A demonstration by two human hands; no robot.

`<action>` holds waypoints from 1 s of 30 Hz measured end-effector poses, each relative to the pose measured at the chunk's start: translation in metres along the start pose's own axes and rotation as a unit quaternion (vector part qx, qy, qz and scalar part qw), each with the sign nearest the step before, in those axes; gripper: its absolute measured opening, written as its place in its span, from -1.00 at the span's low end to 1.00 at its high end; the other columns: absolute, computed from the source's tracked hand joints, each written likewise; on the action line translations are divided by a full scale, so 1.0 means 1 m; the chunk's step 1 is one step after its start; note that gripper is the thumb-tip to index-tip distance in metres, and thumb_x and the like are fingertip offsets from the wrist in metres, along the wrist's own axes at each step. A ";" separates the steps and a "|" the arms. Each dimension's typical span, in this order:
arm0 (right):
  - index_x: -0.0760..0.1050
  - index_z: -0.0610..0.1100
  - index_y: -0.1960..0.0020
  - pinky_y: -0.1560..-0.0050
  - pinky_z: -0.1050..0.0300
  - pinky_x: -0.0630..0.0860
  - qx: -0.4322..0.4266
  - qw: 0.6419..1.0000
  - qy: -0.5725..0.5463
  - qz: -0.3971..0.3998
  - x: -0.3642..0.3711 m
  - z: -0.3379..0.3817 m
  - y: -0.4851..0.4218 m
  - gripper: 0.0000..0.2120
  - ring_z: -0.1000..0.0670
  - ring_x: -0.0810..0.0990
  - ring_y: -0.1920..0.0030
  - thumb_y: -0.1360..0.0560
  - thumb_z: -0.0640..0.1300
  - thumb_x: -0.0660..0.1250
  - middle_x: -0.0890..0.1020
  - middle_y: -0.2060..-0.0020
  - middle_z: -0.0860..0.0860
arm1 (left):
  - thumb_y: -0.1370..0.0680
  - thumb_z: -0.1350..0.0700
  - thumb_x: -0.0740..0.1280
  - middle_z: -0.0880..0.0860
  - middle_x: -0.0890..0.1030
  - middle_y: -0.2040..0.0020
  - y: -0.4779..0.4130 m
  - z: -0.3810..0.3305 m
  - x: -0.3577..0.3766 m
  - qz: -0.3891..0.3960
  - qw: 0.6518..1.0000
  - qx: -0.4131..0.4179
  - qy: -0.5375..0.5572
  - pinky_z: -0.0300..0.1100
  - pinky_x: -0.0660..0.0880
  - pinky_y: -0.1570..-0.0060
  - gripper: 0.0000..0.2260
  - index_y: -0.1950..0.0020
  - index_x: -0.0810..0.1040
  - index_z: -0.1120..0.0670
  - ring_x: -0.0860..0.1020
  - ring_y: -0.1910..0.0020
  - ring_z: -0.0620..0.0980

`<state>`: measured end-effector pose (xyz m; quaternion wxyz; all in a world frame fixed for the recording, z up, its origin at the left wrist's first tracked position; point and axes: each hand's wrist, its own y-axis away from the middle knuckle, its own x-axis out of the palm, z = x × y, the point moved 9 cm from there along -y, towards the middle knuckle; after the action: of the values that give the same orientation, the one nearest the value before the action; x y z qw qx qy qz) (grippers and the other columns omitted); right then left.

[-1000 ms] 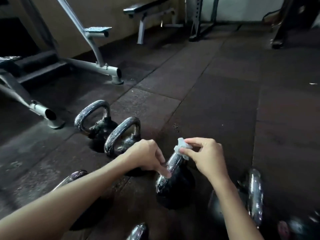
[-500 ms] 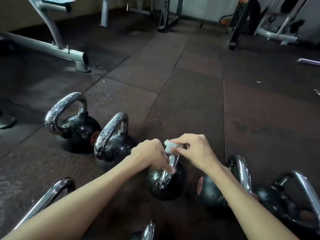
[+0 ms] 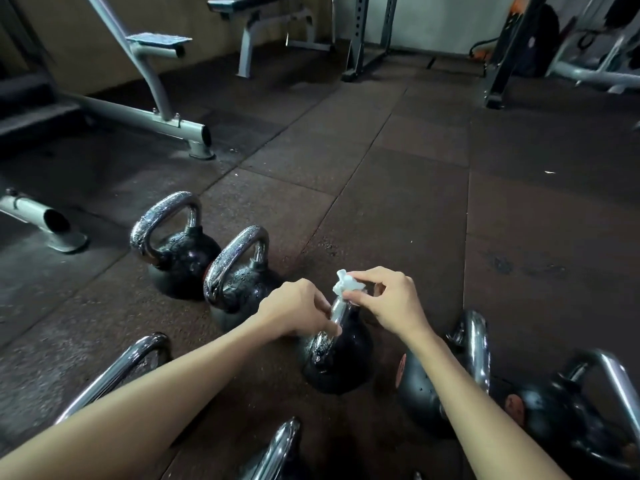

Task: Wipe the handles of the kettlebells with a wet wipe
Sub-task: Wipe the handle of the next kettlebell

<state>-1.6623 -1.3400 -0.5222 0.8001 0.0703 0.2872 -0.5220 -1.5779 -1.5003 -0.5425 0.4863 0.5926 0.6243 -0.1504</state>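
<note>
Nearer than the central kettlebell (image 3: 341, 365) wait several chrome-handled kettlebells (image 3: 474, 344), seemingly unwiped; on its handle (image 3: 336, 311) the left hand (image 3: 298, 308) curls, steadying, while the right hand (image 3: 391, 303) pinches the wet wipe (image 3: 346, 284) against the top, and beyond-left two droplet-beaded kettlebells (image 3: 180, 258) look already wiped, so roughly midway.

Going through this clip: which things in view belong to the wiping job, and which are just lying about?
Job:
- wipe, pinched by right hand
- kettlebell, its handle held by left hand
- other kettlebells

Lying about:
- bench
- frame
- rack
</note>
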 end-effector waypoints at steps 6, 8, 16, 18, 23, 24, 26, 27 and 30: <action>0.76 -0.02 -0.07 0.20 0.45 0.39 -0.002 1.000 -0.021 0.012 0.002 -0.006 0.010 -0.67 0.30 0.57 0.24 -0.32 -0.14 0.67 0.72 0.13 0.17 | -0.34 -0.09 0.64 -0.20 0.62 0.35 0.005 -0.015 -0.005 -0.036 0.993 0.049 0.096 -0.41 0.39 0.30 -0.76 0.01 0.76 -0.20 0.55 0.32 -0.26; 0.75 -0.02 -0.10 0.17 0.48 0.39 0.027 0.999 -0.026 -0.026 -0.003 -0.015 -0.002 -0.69 0.33 0.57 0.22 -0.37 -0.10 0.65 0.72 0.11 0.18 | -0.35 -0.08 0.64 -0.10 0.74 0.15 0.005 -0.009 -0.001 -0.032 0.992 0.020 0.123 -0.36 0.50 0.13 -0.73 -0.03 0.76 -0.16 0.68 0.09 -0.17; 0.76 -0.08 -0.07 0.17 0.46 0.40 0.005 0.999 -0.039 -0.001 0.004 -0.010 0.019 -0.67 0.33 0.59 0.20 -0.32 -0.14 0.67 0.74 0.10 0.11 | -0.48 0.01 0.53 -0.04 0.48 0.38 0.003 -0.012 0.014 0.012 0.999 -0.014 0.046 -0.19 0.29 0.38 -0.70 0.36 0.52 0.05 0.41 0.37 -0.09; 0.76 -0.07 -0.08 0.16 0.44 0.40 -0.009 0.999 -0.038 0.006 0.007 -0.007 0.021 -0.67 0.30 0.60 0.18 -0.33 -0.15 0.67 0.75 0.09 0.12 | -0.51 -0.01 0.50 -0.03 0.47 0.37 0.008 -0.013 0.012 0.007 1.000 -0.006 0.010 -0.17 0.27 0.41 -0.67 0.36 0.49 0.05 0.41 0.36 -0.06; 0.74 0.04 -0.13 0.09 0.37 0.46 0.054 0.998 -0.023 -0.029 0.000 -0.022 0.000 -0.67 0.17 0.60 0.14 -0.38 0.00 0.62 0.73 0.05 0.16 | -0.54 -0.05 0.47 -0.04 0.54 0.32 0.020 -0.006 0.018 0.010 1.000 0.017 -0.011 -0.24 0.34 0.41 -0.78 0.14 0.67 0.10 0.48 0.36 -0.10; 0.73 0.04 -0.14 0.11 0.38 0.47 0.057 0.998 -0.021 -0.026 0.002 -0.022 0.000 -0.66 0.14 0.60 0.14 -0.38 0.01 0.62 0.73 0.05 0.16 | -0.54 -0.05 0.47 -0.05 0.51 0.35 0.023 -0.004 0.019 0.008 1.000 0.023 -0.016 -0.25 0.33 0.42 -0.77 0.14 0.67 0.12 0.46 0.39 -0.11; 0.74 0.00 -0.14 0.15 0.40 0.46 0.035 0.999 -0.034 -0.007 0.007 -0.015 0.009 -0.66 0.16 0.63 0.14 -0.37 -0.03 0.63 0.73 0.06 0.16 | -0.54 -0.05 0.47 -0.07 0.48 0.38 0.031 0.002 0.021 0.008 0.999 0.031 -0.033 -0.27 0.31 0.42 -0.75 0.11 0.66 0.15 0.43 0.41 -0.12; 0.74 -0.03 -0.12 0.17 0.41 0.45 0.010 0.999 -0.043 0.006 0.011 -0.007 0.016 -0.66 0.21 0.63 0.15 -0.36 -0.07 0.65 0.73 0.07 0.15 | -0.53 -0.06 0.47 -0.09 0.47 0.39 0.035 0.007 0.023 0.010 0.999 0.034 -0.038 -0.28 0.31 0.42 -0.75 0.13 0.66 0.13 0.43 0.41 -0.13; 0.75 -0.05 -0.09 0.18 0.43 0.42 -0.065 0.996 -0.040 0.041 0.023 0.011 0.032 -0.68 0.23 0.64 0.13 -0.35 -0.11 0.66 0.74 0.09 0.15 | -0.52 -0.08 0.48 -0.08 0.48 0.38 0.052 0.020 0.026 0.002 0.997 0.050 -0.053 -0.28 0.32 0.39 -0.73 0.26 0.55 0.05 0.41 0.40 -0.16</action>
<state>-1.6238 -1.3484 -0.5313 0.8345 0.0090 0.2850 -0.4716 -1.5188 -1.4873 -0.5530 0.4889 0.6087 0.5878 -0.2117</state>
